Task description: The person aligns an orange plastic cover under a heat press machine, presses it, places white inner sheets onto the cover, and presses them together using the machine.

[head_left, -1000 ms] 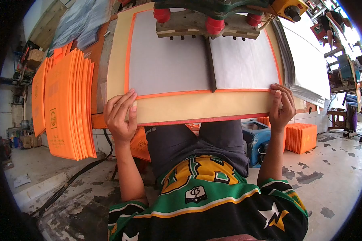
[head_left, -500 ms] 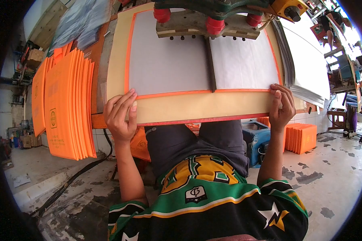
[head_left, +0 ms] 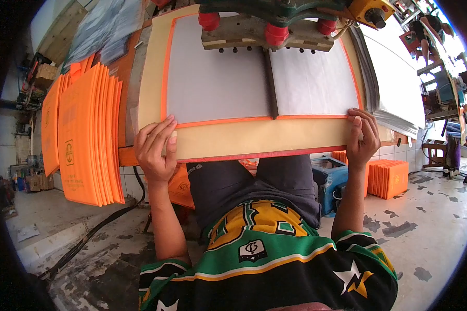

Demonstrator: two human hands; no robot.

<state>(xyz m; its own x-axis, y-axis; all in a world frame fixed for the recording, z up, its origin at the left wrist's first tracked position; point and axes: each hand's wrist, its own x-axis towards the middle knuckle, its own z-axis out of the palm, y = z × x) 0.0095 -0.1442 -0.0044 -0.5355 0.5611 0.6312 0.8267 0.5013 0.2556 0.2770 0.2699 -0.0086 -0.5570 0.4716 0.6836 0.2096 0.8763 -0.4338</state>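
Note:
An orange-edged folder cover [head_left: 218,123] lies spread flat on a tan board, its inside faced with a grey-white sheet [head_left: 218,83] on the left and a whiter sheet [head_left: 316,83] on the right. A dark strip [head_left: 271,83] runs between the two. My left hand [head_left: 155,147] rests its outstretched fingertips on the near left corner of the cover, thumb apart from them. At the near right corner, my right hand [head_left: 363,136] touches the edge with bent fingertips, thumb beside them. Neither hand visibly pinches the cover.
A metal press head [head_left: 267,31] with red knobs overhangs the board's far side. Orange printed folders [head_left: 91,140] stand stacked at left, near clear plastic sheets [head_left: 106,31]. White sheets [head_left: 394,67] are piled at right. More orange folders [head_left: 388,179] sit below, beside a blue machine [head_left: 329,181].
My right hand has shifted very slightly at its corner. My left hand and the cover look the same.

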